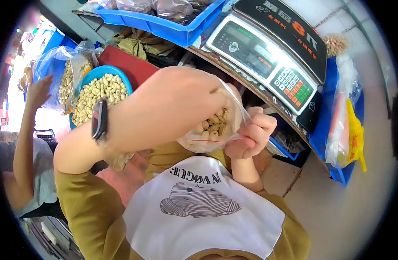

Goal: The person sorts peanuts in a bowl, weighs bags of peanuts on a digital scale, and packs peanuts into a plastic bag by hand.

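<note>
A clear zip-lock bag [198, 144] with a red line along its mouth is held in front of my chest. Unshelled peanuts [214, 125] show inside it. My right hand [252, 133] pinches the bag's right edge. From the left, my left hand [203, 93] reaches across the top of the bag, its fingers bent against the far side and its fingertips hidden. A dark watch band [101, 119] is on my left wrist. Behind that forearm, a blue tub [123, 73] holds a heap of peanuts [99, 93].
A digital scale [262, 60] stands on the counter beyond my hands. Left of it is a blue tray [186, 34] with bagged goods. Plastic bags [339, 125] hang at the right. At the left, another person's arm [28, 130] reaches near a clear bag of peanuts [67, 82].
</note>
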Tool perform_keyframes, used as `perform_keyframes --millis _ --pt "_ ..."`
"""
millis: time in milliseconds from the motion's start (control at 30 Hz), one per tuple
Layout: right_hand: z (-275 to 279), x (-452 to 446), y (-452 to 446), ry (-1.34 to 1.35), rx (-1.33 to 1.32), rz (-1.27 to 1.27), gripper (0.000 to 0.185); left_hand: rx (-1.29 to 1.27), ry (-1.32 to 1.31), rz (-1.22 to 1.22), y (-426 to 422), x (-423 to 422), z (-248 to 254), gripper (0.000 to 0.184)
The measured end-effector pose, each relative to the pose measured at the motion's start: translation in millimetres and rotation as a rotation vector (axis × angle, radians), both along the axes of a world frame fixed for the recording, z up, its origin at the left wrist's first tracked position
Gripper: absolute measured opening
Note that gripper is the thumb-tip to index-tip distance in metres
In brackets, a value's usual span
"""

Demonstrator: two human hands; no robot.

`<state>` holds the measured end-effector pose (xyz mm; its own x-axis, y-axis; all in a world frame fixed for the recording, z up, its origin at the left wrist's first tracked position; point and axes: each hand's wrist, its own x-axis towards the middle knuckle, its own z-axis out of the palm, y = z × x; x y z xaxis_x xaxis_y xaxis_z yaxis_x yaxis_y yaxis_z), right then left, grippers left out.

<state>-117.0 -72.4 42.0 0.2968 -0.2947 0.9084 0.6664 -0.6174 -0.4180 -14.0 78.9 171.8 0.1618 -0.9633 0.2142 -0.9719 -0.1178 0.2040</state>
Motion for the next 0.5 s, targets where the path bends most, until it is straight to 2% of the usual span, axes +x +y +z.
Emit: perform_keyframes --millis 100,200,400,500 --pt "-0.9 0.4 -1.9 -0.003 -0.025 0.025 0.043 0.100 -0.003 0.077 6.6 -6.6 9.9 0.025" --pt "1.4 -0.9 -0.7 -0.007 -0.046 0.055 0.043 0.055 0.010 0.044 7.6 -7.4 8.3 0.027" --pt "0.1 -4.7 -5.1 0.035 -0.074 0.106 0.044 0.041 -0.031 -0.013 -5.3 -7.5 4.2 0.019" --pt "1.3 -4.2 -2.0 0.029 -0.067 0.088 0.044 0.145 -0.002 0.029 -8.3 -6.8 6.4 0.013"
